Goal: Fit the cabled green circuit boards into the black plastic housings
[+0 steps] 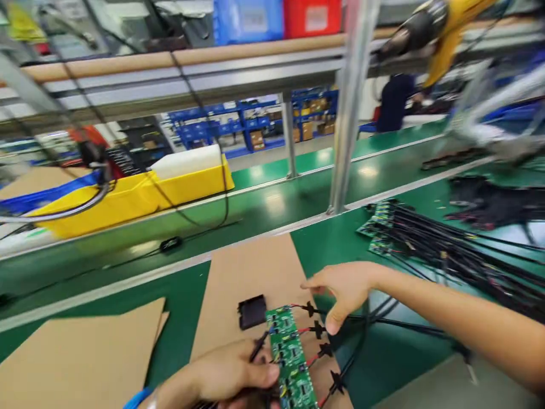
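A green circuit board (pixel 292 359) lies on a brown cardboard sheet (pixel 251 278) at the bench's near edge. Red and black wires with black connectors (pixel 317 329) run off its right side. My left hand (pixel 221 378) grips the board's left edge, thumb pressed against it, with a black wire under the fingers. My right hand (pixel 343 289) hovers just right of the board, fingers spread and bent over the upper connectors, touching or nearly touching them. A small black square part (pixel 252 311) sits just above the board's top left corner.
A pile of green boards with long black cables (pixel 430 238) lies to the right. Another cardboard sheet (pixel 80 352) lies at the left. A yellow bin (pixel 128 196) stands beyond the green conveyor (pixel 264 207). A metal post (pixel 349 108) rises mid-bench. A yellow tool (pixel 430 28) hangs overhead.
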Demonstrator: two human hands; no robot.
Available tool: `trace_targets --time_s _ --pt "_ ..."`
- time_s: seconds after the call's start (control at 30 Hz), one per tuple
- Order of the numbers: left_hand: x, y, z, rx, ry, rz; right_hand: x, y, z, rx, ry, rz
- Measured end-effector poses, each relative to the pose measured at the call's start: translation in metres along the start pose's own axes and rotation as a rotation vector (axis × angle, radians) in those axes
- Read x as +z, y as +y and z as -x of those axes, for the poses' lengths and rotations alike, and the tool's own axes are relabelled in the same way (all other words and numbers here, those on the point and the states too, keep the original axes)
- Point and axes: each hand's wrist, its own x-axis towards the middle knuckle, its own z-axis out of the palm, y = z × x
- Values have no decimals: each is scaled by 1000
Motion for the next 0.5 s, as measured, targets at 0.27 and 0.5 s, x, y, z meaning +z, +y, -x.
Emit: trace_targets --time_s 0.27,0.5 --pt "15 -13 -31 32 369 -64 80 -15 -61 -178 106 50" --pt "29 -22 -35 79 570 -230 81 -11 -42 -39 -56 7"
